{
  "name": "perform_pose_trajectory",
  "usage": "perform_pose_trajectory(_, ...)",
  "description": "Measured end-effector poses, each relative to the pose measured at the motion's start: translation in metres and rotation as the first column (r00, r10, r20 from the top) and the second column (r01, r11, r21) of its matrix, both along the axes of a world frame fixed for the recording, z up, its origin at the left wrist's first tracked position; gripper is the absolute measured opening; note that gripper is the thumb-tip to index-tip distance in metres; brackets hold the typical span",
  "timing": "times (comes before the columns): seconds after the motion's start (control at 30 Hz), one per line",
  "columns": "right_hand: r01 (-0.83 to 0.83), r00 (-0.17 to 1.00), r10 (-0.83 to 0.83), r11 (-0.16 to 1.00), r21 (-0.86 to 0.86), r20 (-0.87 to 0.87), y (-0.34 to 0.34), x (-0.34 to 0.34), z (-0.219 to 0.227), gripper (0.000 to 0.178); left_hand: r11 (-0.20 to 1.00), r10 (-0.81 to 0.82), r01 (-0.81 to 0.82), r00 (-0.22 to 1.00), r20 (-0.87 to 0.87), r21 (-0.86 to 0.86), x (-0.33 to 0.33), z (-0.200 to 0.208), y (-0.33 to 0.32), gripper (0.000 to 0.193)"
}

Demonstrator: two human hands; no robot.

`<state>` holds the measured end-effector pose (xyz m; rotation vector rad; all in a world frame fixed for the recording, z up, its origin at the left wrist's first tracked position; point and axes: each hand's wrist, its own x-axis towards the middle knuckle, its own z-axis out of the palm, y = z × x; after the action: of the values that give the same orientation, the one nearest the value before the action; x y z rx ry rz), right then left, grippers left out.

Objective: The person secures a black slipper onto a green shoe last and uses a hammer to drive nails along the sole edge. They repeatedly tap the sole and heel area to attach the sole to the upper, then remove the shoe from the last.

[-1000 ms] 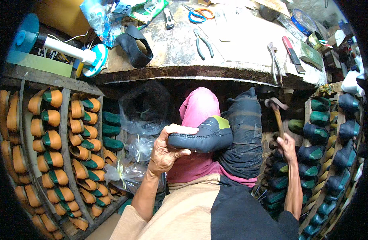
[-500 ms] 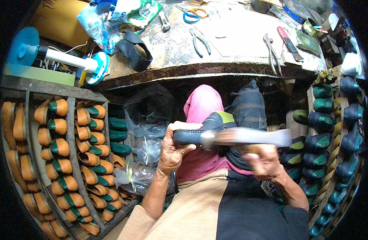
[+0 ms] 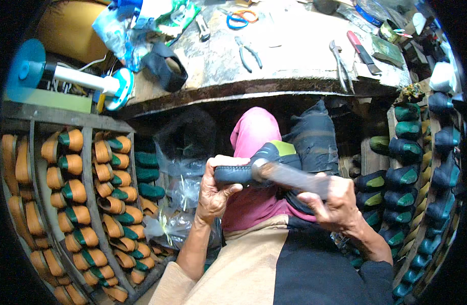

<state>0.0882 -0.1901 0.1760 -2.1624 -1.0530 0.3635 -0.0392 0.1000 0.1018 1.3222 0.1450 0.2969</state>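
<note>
The right hand (image 3: 337, 203) has swung the hammer (image 3: 290, 177) over the shoe (image 3: 243, 175).

The hammer (image 3: 297, 178), blurred, covers the middle of the dark shoe (image 3: 232, 175); whether its head touches the shoe cannot be told. The right hand (image 3: 337, 201) hides the hammer's grip, and the shoe hides some fingers of the left hand (image 3: 212, 198). The near edge cuts off the shirt (image 3: 233, 259); the far edge cuts off the plastic packaging (image 3: 114, 33) on the left and the dark pot (image 3: 326, 6) on the right. Glare washes out part of the table (image 3: 304, 61). What the clear bag (image 3: 165, 231) holds, near left, is too indistinct to tell.
</note>
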Motion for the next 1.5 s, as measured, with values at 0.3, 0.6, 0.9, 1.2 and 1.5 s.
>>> perform_pose_trajectory(0.3, -0.001, 0.992, -0.022, 0.982, -0.189, -0.121, 0.011, 0.001, 0.001, 0.037, 0.999, -0.005, 0.005, 1.000, 0.008, 0.033, 0.000, 0.006, 0.001, 0.057)
perform_pose_trajectory(0.6, 0.009, 0.998, -0.008, 1.000, 0.011, -0.060, 0.018, 0.006, 0.006, 0.039, 1.000, -0.008, 0.008, 1.000, -0.002, 0.021, -0.002, 0.004, 0.002, 0.056)
perform_pose_trajectory(0.9, -0.103, 0.991, 0.115, 0.983, -0.151, 0.072, 0.028, 0.015, 0.024, 0.046, 1.000, -0.023, 0.023, 0.998, -0.066, 0.001, -0.003, 0.006, 0.001, 0.057)
perform_pose_trajectory(1.2, -0.152, 0.987, 0.162, 0.953, -0.261, 0.018, 0.031, 0.031, 0.063, 0.035, 0.999, -0.029, 0.027, 0.994, -0.102, -0.016, 0.000, 0.010, -0.005, 0.057)
perform_pose_trajectory(1.5, -0.109, 0.987, 0.117, 0.991, -0.078, 0.108, 0.026, 0.027, 0.035, 0.042, 0.994, -0.058, 0.059, 0.998, -0.020, 0.092, 0.008, 0.012, -0.006, 0.056)
